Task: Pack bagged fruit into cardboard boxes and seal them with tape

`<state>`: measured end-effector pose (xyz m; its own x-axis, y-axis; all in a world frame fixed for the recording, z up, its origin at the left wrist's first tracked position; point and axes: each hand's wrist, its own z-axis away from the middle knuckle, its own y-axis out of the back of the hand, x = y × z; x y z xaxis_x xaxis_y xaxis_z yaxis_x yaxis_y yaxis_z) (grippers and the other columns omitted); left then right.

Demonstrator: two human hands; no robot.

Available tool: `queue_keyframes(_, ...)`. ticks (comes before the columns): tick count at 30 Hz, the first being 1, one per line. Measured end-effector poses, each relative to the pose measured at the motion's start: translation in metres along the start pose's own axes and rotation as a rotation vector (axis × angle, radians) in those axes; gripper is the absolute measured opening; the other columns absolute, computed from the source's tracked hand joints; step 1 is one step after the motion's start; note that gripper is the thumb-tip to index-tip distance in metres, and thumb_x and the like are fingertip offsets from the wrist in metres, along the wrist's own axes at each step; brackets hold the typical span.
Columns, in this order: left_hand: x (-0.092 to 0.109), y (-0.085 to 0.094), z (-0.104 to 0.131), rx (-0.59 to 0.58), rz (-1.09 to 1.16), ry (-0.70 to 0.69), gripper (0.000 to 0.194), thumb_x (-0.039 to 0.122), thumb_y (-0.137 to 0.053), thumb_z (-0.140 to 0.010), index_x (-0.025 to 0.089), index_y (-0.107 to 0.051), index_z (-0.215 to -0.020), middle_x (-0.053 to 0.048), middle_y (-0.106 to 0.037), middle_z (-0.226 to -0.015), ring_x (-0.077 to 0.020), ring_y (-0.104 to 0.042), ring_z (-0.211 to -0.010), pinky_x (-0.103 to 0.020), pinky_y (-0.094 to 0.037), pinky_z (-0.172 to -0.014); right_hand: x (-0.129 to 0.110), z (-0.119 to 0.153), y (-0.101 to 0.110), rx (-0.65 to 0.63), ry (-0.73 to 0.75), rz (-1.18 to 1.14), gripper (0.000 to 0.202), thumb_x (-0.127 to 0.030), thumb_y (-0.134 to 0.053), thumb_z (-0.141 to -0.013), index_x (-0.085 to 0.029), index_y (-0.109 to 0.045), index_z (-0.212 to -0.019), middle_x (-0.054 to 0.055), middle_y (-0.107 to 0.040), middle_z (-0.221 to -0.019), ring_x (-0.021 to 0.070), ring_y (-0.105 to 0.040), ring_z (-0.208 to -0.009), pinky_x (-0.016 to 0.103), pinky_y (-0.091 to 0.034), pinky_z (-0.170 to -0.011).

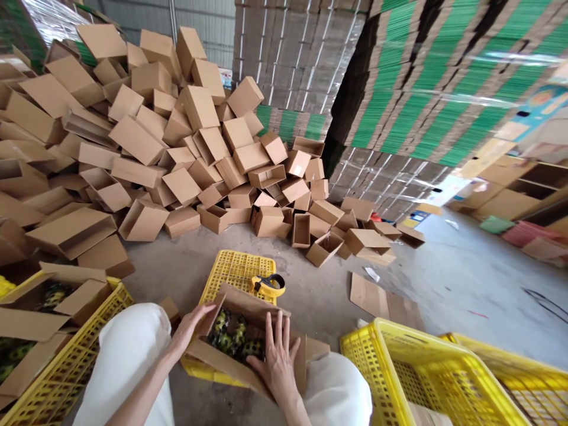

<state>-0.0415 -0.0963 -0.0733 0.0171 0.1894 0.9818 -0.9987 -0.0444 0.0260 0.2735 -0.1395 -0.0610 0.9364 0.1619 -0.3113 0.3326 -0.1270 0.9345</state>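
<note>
An open cardboard box sits between my knees on a yellow crate, its flaps folded outward. Inside lie several green rounded items in dark wrapping; their kind is too unclear to name. My left hand rests along the box's left side with fingers stretched out. Spread over the right side of the box, my right hand touches the flap with its fingers apart. A yellow and black tape dispenser lies on the crate just beyond the box.
At left, a yellow crate holds open boxes of similar green items. Another yellow crate stands at right. A large heap of cardboard boxes spreads ahead, before tall stacks of flattened cartons. A flat cardboard piece lies on the floor.
</note>
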Motion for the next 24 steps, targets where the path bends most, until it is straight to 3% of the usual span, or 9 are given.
queue_keyframes(3, -0.007, -0.004, 0.003, -0.117, -0.301, -0.154, 0.044, 0.056, -0.061, -0.097, 0.029, -0.082, -0.125, -0.007, -0.055, -0.163, -0.0344, -0.046, -0.155, -0.052, -0.032, -0.132, 0.005, -0.016, -0.007, -0.088, -0.07, -0.025, 0.1, -0.05, -0.08, -0.083, -0.032, -0.033, -0.169, 0.015, -0.028, -0.176, 0.0563, -0.014, -0.161, 0.092, -0.018, -0.113)
queue_keyframes(7, -0.024, -0.006, 0.003, -0.102, -0.617, -0.326, 0.035, 0.035, -0.058, -0.099, 0.033, -0.081, -0.125, -0.007, -0.053, -0.163, -0.0344, -0.051, -0.149, -0.055, -0.037, -0.129, 0.019, -0.023, -0.017, -0.063, -0.094, -0.116, 0.076, -0.057, -0.07, -0.091, -0.029, -0.052, -0.159, 0.015, -0.049, -0.166, 0.0512, -0.029, -0.159, 0.084, -0.022, -0.119)
queue_keyframes(10, -0.034, -0.006, 0.003, -0.077, -0.73, -0.399, 0.043, 0.023, -0.054, -0.098, 0.035, -0.078, -0.131, -0.005, -0.053, -0.164, -0.0328, -0.052, -0.147, -0.054, -0.041, -0.128, 0.033, -0.024, -0.011, 0.101, -0.19, -0.188, 0.07, -0.067, -0.05, -0.099, -0.022, -0.061, -0.151, 0.019, -0.054, -0.161, 0.0489, -0.037, -0.156, 0.082, -0.023, -0.121)
queue_keyframes(12, -0.037, -0.006, 0.003, -0.075, -0.765, -0.416, 0.049, 0.019, -0.053, -0.097, 0.035, -0.075, -0.138, -0.005, -0.052, -0.165, -0.0334, -0.052, -0.147, -0.056, -0.042, -0.127, 0.043, -0.024, 0.001, 0.266, -0.299, -0.239, 0.085, -0.077, -0.045, -0.096, -0.014, -0.061, -0.15, 0.025, -0.05, -0.163, 0.0515, -0.035, -0.156, 0.08, -0.026, -0.121)
queue_keyframes(14, -0.039, -0.008, 0.002, -0.072, -0.773, -0.417, 0.053, 0.018, -0.052, -0.096, 0.034, -0.072, -0.142, -0.005, -0.051, -0.166, -0.0339, -0.051, -0.148, -0.057, -0.041, -0.127, 0.051, -0.022, 0.017, 0.355, -0.416, -0.384, 0.101, -0.088, -0.047, -0.087, -0.01, -0.058, -0.15, 0.029, -0.051, -0.159, 0.0506, -0.043, -0.151, 0.07, -0.038, -0.12)
queue_keyframes(16, -0.04, -0.009, 0.002, -0.08, -0.75, -0.413, 0.054, 0.018, -0.052, -0.095, 0.032, -0.07, -0.144, -0.007, -0.049, -0.167, -0.0332, -0.05, -0.15, -0.055, -0.04, -0.128, 0.055, -0.02, 0.034, 0.299, -0.555, -0.63, 0.103, -0.093, -0.049, -0.082, -0.012, -0.06, -0.147, 0.026, -0.065, -0.145, 0.0448, -0.062, -0.135, 0.058, -0.055, -0.108)
queue_keyframes(18, -0.041, -0.01, 0.001, -0.094, -0.709, -0.401, 0.053, 0.018, -0.051, -0.096, 0.029, -0.069, -0.144, -0.008, -0.046, -0.169, -0.0315, -0.048, -0.154, -0.052, -0.038, -0.13, 0.051, -0.015, 0.044, 0.115, -0.668, -0.886, 0.095, -0.093, -0.042, -0.086, -0.017, -0.068, -0.135, 0.02, -0.077, -0.121, 0.0385, -0.076, -0.108, 0.051, -0.064, -0.088)
queue_keyframes(21, -0.04, -0.011, 0.001, -0.11, -0.657, -0.371, 0.054, 0.017, -0.05, -0.096, 0.028, -0.069, -0.145, -0.008, -0.043, -0.171, -0.029, -0.045, -0.157, -0.046, -0.035, -0.131, 0.033, -0.007, 0.038, -0.091, -0.516, -0.902, 0.078, -0.087, -0.041, -0.091, -0.02, -0.079, -0.106, 0.014, -0.081, -0.093, 0.033, -0.077, -0.083, 0.045, -0.064, -0.076)
queue_keyframes(24, -0.038, -0.01, 0.002, -0.118, -0.637, -0.354, 0.055, 0.016, -0.051, -0.094, 0.03, -0.068, -0.145, -0.007, -0.042, -0.172, -0.0281, -0.043, -0.158, -0.045, -0.033, -0.132, 0.012, 0.0, 0.013, -0.019, -0.15, -0.528, 0.051, -0.066, -0.052, -0.096, -0.024, -0.081, -0.098, 0.011, -0.08, -0.093, 0.0312, -0.076, -0.087, 0.04, -0.06, -0.079)
